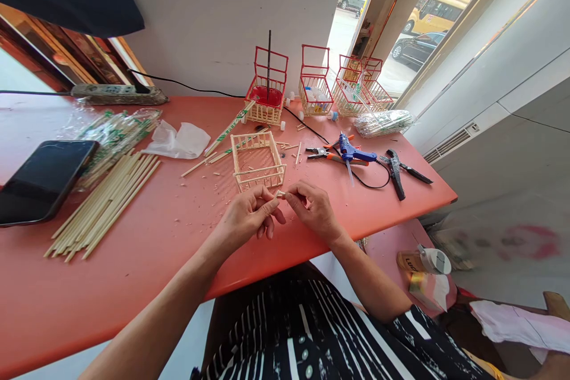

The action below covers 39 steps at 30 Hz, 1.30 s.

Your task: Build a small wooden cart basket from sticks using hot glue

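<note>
Between my left hand (256,209) and my right hand (310,205) is a short piece of wooden stick (279,194), pinched by the fingertips of both. My hands hover near the table's front edge. Just beyond them stands a small open frame (258,173) built of pale wooden sticks, with upright pickets along its sides. Loose stick offcuts and crumbs lie around the frame. To the left rests a bundle of long chopsticks (104,205).
On the red table (146,291) are a blue glue gun (356,149), orange-handled pliers (332,156) and black cutters (395,172) at right. Red-trimmed stick baskets (267,92) line the wall. A phone (42,181), packaged chopsticks (120,127) and a power strip (118,94) occupy the left.
</note>
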Motion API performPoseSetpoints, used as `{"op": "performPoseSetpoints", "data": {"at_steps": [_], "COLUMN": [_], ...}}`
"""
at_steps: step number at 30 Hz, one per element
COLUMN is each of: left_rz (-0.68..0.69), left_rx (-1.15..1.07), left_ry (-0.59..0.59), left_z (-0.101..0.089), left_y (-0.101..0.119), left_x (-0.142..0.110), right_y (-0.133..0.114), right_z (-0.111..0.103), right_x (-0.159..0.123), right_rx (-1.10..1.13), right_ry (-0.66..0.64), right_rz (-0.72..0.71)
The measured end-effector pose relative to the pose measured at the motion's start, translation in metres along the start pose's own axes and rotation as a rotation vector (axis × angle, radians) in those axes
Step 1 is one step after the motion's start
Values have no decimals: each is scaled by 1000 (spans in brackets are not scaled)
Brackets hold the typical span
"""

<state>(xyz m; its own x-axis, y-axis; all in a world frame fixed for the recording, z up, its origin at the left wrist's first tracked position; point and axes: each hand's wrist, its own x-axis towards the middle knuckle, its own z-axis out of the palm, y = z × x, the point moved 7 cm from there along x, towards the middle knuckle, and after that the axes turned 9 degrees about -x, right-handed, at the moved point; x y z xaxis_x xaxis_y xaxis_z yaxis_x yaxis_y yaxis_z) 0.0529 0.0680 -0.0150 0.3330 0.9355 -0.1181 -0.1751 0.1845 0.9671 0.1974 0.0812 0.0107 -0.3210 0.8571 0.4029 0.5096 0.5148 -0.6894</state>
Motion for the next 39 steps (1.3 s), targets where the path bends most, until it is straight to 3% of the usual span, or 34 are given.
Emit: {"op": "performPoseSetpoints", "data": {"at_steps": [39], "left_rz": [24], "left_rx": [-22], "left_ry": [56], "left_z": [-4], "left_y": [0], "left_x": [2], "right_y": [1], "right_z": [1], "right_x": [1], "right_rx": [18], "right_ry": [8], "right_rz": [29]}}
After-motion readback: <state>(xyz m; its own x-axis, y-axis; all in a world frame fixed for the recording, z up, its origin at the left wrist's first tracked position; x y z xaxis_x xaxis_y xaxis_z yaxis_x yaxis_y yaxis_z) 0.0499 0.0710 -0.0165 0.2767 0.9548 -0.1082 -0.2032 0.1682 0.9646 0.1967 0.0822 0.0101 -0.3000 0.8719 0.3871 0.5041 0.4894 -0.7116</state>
